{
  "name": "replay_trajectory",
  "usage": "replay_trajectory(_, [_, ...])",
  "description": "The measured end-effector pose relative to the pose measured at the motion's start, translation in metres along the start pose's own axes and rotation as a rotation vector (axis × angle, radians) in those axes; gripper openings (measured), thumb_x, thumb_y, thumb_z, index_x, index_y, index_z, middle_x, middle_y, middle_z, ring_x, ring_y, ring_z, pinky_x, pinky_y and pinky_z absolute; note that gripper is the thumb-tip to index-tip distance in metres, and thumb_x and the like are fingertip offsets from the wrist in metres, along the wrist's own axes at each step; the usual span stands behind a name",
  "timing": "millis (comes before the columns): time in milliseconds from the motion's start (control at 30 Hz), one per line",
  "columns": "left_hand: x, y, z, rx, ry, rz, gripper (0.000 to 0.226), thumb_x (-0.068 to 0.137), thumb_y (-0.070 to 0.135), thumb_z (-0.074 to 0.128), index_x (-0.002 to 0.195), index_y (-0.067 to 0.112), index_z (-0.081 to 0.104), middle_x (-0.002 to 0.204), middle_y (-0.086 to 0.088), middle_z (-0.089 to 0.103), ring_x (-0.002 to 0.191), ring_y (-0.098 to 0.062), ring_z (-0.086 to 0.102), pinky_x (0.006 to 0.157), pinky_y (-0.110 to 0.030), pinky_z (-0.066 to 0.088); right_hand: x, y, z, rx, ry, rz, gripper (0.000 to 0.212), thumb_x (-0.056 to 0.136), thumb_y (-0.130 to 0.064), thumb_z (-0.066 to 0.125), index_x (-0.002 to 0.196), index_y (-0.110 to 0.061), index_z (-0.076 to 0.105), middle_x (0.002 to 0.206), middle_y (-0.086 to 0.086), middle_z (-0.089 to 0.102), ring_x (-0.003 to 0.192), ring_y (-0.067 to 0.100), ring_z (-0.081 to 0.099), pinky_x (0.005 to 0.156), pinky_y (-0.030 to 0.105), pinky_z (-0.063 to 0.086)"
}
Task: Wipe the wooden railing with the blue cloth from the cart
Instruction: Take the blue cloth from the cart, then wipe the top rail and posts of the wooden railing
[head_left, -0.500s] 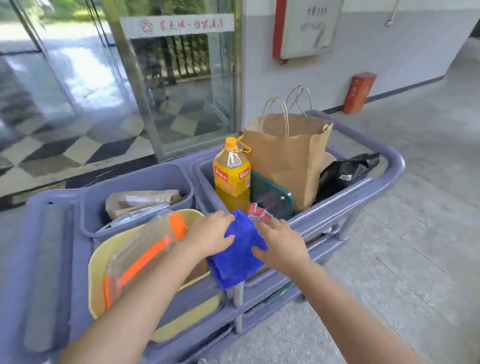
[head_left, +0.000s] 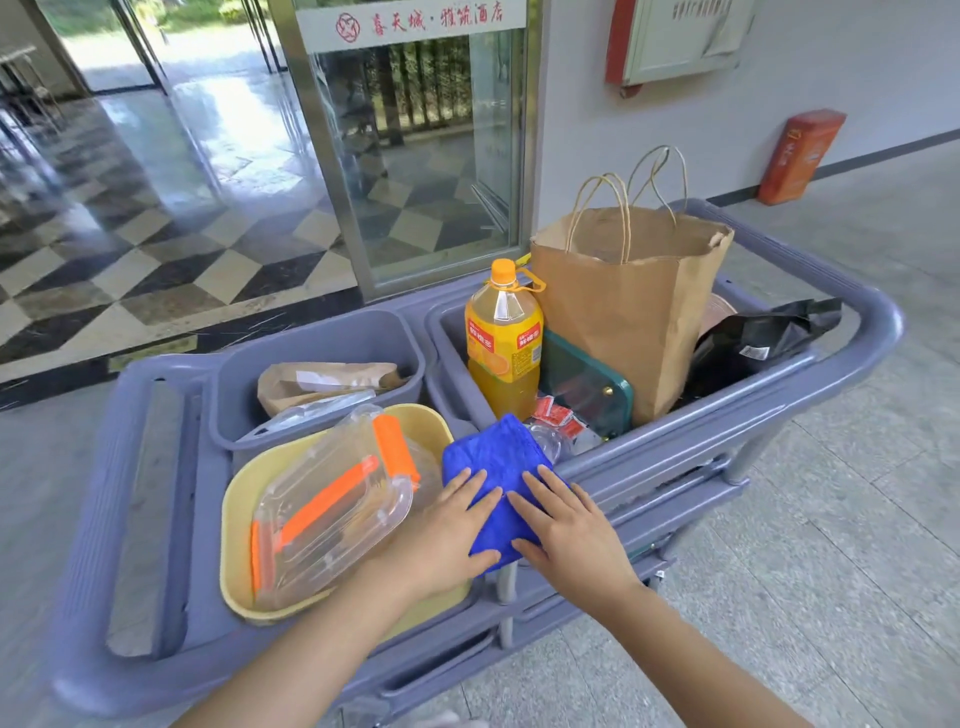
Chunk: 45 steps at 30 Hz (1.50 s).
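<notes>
A folded blue cloth (head_left: 498, 462) rests on the near rim of the grey-purple cart (head_left: 857, 332). My left hand (head_left: 447, 535) lies on the cloth's left side with its thumb under the lower edge. My right hand (head_left: 566, 525) presses on its right side, fingers spread flat. Both hands hold the cloth between them. No wooden railing is in view.
The cart holds a yellow tray (head_left: 234, 519) with a clear orange-clipped container (head_left: 332, 509), an orange drink bottle (head_left: 504, 338), a brown paper bag (head_left: 628, 312), a black bag (head_left: 753, 343) and a grey bin (head_left: 322, 338). Glass doors stand behind; an orange box (head_left: 797, 156) sits by the wall.
The cloth has been flattened and folded smaller on the cart rim. Both hands slid down onto its lower half, and the view has shifted slightly.
</notes>
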<state>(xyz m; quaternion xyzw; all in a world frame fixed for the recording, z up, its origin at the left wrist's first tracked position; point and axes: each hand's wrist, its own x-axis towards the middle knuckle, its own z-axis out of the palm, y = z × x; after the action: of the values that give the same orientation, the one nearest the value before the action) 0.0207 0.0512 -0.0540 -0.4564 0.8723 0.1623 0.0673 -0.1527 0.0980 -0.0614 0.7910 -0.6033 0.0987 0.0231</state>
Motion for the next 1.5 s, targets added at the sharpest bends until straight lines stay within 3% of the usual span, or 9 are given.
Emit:
replay_trajectory(167, [-0.009,0.001,0.016,-0.042,0.165,0.035,0.054,0.09,0.033,0.051,0.14,0.022,0.034,0.152,0.003,0.03,0.143,-0.014,0.015,0.115,-0.026,0.013,-0.006,0.009,-0.002,0.215,0.064,-0.017,0.044,0.054,-0.017,0.086,0.095,-0.022,0.073,0.103,-0.005,0.073,0.104,0.018,0.066,0.078,0.032,0.059])
replay_trajectory(300, [-0.006,-0.001,0.003,-0.108,0.268,0.108,0.035,0.087,0.022,0.053,0.121,0.02,0.054,0.124,0.002,0.059,0.122,-0.017,0.043,0.104,-0.026,0.034,0.001,0.005,-0.013,0.196,0.045,0.036,0.029,0.059,-0.017,0.081,0.086,-0.024,0.073,0.088,-0.011,0.073,0.092,0.015,0.067,0.066,0.021,0.056])
replay_trajectory(433, [0.002,0.003,-0.021,-0.199,0.247,0.096,0.028,0.083,0.016,0.051,0.11,0.022,0.058,0.11,0.002,0.064,0.102,-0.019,0.056,0.077,-0.027,0.041,0.005,0.009,-0.022,0.293,-0.022,0.181,0.025,0.082,-0.024,0.056,0.106,-0.028,0.063,0.108,-0.009,0.066,0.109,0.013,0.051,0.077,0.03,0.048])
replay_trajectory(600, [0.018,0.023,-0.07,-0.333,0.16,0.212,0.022,0.076,0.016,0.059,0.097,0.022,0.063,0.094,0.004,0.067,0.08,-0.013,0.057,0.069,-0.028,0.043,0.003,0.033,-0.072,0.411,-0.109,0.345,0.024,0.077,-0.023,0.061,0.1,-0.029,0.066,0.1,-0.005,0.07,0.094,0.017,0.058,0.077,0.03,0.047])
replay_trajectory(733, [0.034,0.064,-0.107,-0.402,0.047,0.421,0.019,0.074,0.015,0.062,0.092,0.021,0.065,0.085,0.006,0.068,0.075,-0.008,0.057,0.062,-0.016,0.041,-0.016,0.056,-0.131,0.386,-0.105,0.442,0.012,0.073,-0.019,0.063,0.083,-0.024,0.068,0.084,-0.003,0.07,0.079,0.015,0.059,0.074,0.034,0.049])
replay_trajectory(900, [0.051,0.139,-0.142,-0.393,-0.135,0.674,0.012,0.075,0.014,0.061,0.086,0.019,0.066,0.082,0.0,0.073,0.071,-0.014,0.063,0.064,-0.026,0.05,-0.069,0.071,-0.198,0.299,-0.106,0.635,0.011,0.072,-0.016,0.063,0.082,-0.012,0.068,0.084,0.006,0.071,0.08,0.023,0.063,0.072,0.034,0.05])
replay_trajectory(1100, [0.039,0.265,-0.157,-0.239,-0.259,1.03,0.013,0.073,0.018,0.062,0.084,0.024,0.066,0.084,0.004,0.071,0.08,-0.014,0.065,0.071,-0.027,0.052,-0.181,0.054,-0.264,0.207,0.059,1.015,0.012,0.07,-0.018,0.065,0.081,-0.02,0.069,0.078,-0.003,0.07,0.073,0.011,0.061,0.06,0.013,0.044])
replay_trajectory(1233, [-0.009,0.35,-0.15,-0.174,-0.341,1.278,0.013,0.075,0.016,0.063,0.084,0.025,0.067,0.073,0.012,0.065,0.06,0.003,0.055,0.053,-0.008,0.041,-0.268,0.017,-0.301,0.148,0.141,1.268,0.01,0.069,-0.022,0.066,0.078,-0.022,0.07,0.075,-0.004,0.07,0.073,0.011,0.063,0.064,0.02,0.047])
replay_trajectory(1500, [-0.158,0.487,-0.112,-0.095,-0.534,1.681,0.014,0.077,0.013,0.063,0.089,0.018,0.068,0.082,0.002,0.07,0.071,-0.008,0.059,0.061,-0.016,0.047,-0.424,-0.091,-0.36,0.014,0.215,1.618,0.005,0.072,-0.021,0.065,0.068,-0.025,0.065,0.066,-0.008,0.064,0.076,0.017,0.065,0.062,0.026,0.047])
